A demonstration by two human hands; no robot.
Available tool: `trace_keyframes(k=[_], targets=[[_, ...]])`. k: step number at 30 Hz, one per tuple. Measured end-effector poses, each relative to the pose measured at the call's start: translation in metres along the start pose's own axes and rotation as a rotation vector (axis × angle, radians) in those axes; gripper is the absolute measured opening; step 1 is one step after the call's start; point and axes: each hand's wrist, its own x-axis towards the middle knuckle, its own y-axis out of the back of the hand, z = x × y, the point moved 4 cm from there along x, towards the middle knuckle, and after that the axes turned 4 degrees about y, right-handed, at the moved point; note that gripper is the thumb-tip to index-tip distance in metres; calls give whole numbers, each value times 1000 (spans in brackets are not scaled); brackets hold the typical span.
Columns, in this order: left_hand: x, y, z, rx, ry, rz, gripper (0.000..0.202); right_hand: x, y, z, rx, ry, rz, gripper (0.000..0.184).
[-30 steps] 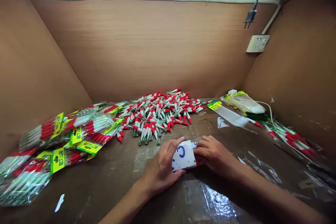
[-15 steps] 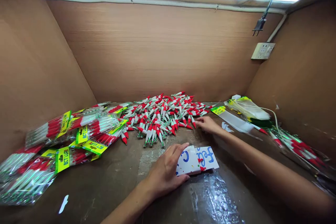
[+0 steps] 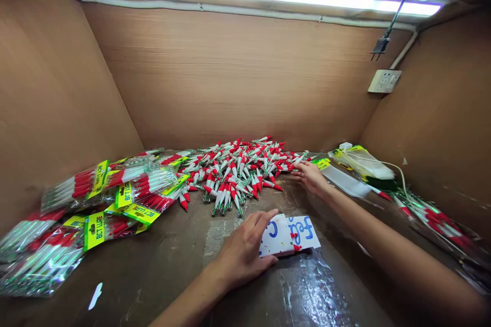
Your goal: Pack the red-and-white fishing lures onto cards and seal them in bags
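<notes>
Head view, left hand (image 3: pixel 240 253) pressing flat card (image 3: pixel 291 235), long axis left-right, right hand (image 3: pixel 311 176) loose at lure pile (image 3: pixel 238 173)

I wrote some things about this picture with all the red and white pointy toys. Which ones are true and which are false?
1. The left hand rests on a white card with blue writing. True.
2. The right hand holds a pair of scissors. False: it reaches to the edge of the loose pile of red and white pointed lures and holds no tool.
3. Clear packets with yellow labels lie to the left of the pile. True.
4. The black plug is pushed into the white wall socket. False: it hangs above the socket, unplugged.
5. The pile sits on a blue cloth. False: it lies on the brown worktop.
</notes>
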Motion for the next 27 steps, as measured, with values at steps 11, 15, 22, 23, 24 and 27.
trace_keyframes(k=[11,15,22,23,24,27], targets=[[2,1,-7,-8,1,17,95,-134,37,-14,-768,346,-563,23],[4,0,-3,-12,-39,13,95,-136,11,-6,-886,479,-502,16],[2,0,-6,-7,-25,13,99,-134,-35,-1,-811,616,-669,22],[2,0,-7,-10,-21,10,99,-135,-36,1,-790,621,-710,25],[2,0,-8,-13,-16,7,99,-136,-37,3,-774,627,-740,26],[2,0,-10,-19,0,2,99,-134,-34,6,-746,658,-791,25]])
